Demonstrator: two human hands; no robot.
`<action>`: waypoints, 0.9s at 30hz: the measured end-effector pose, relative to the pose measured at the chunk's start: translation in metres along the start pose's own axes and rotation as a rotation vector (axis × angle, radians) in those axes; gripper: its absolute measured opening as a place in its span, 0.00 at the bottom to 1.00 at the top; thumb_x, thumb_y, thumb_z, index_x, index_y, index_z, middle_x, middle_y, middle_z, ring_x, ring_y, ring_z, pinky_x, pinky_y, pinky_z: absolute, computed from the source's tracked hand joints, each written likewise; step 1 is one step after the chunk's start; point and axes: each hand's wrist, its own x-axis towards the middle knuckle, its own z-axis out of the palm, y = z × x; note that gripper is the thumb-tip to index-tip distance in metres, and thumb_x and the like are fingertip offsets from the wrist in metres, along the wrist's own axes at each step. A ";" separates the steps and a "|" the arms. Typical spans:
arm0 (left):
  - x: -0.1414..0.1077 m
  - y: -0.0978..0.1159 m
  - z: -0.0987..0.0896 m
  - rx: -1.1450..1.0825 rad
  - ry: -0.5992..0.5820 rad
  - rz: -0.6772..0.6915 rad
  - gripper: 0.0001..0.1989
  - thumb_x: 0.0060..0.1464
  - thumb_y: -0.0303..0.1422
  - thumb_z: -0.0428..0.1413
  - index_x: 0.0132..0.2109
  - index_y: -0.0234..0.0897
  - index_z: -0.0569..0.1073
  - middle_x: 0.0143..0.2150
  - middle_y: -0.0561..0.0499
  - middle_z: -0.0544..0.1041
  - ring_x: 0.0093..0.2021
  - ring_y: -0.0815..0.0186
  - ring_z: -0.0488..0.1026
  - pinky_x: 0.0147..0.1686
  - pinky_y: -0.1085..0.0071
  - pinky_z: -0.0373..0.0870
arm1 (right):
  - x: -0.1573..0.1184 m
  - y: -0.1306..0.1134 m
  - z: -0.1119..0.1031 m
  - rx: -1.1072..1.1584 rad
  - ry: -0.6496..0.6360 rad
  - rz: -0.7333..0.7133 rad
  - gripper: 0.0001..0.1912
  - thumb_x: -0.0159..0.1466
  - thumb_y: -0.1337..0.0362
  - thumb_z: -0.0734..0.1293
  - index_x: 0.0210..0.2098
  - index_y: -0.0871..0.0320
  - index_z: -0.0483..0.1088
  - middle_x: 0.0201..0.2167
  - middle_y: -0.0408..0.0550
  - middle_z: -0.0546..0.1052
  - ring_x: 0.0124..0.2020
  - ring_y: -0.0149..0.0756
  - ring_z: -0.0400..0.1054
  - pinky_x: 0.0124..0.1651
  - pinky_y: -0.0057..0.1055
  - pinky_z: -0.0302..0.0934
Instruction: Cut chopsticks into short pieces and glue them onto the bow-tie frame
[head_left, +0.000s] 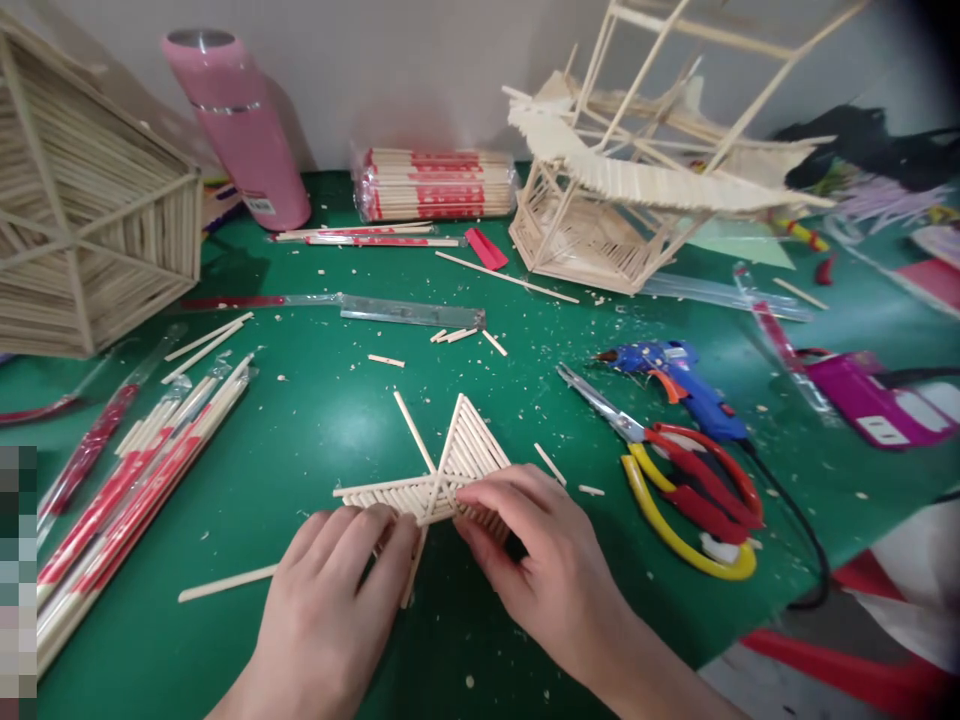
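Note:
A panel of thin wooden sticks (470,440), with crossing ribs and triangular sections filled by parallel sticks, is held low over the green table in front of me. My left hand (330,580) is closed on its near left side, fingertips curled over the edge and partly hidden. On the right side, the thumb and fingers of my right hand (536,560) pinch it near the crossing of the ribs. One bare rib juts out at the far left of the panel. A loose stick (229,583) pokes out beside my left hand.
Blue glue gun (675,375) and red-yellow scissors (675,480) lie right. Wrapped chopsticks (150,490) lie left. A wooden stick model (637,180), chopstick bundle (439,185), pink bottle (240,130) and large stick-built piece (82,200) stand farther back. Stick scraps dot the table (330,400).

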 end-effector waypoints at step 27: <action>-0.002 0.007 -0.003 0.228 -0.135 0.045 0.11 0.54 0.23 0.46 0.37 0.35 0.72 0.30 0.50 0.75 0.29 0.64 0.70 0.31 0.66 0.59 | 0.001 0.001 0.002 -0.008 -0.026 0.037 0.06 0.59 0.70 0.62 0.35 0.56 0.68 0.32 0.46 0.73 0.33 0.36 0.64 0.35 0.34 0.60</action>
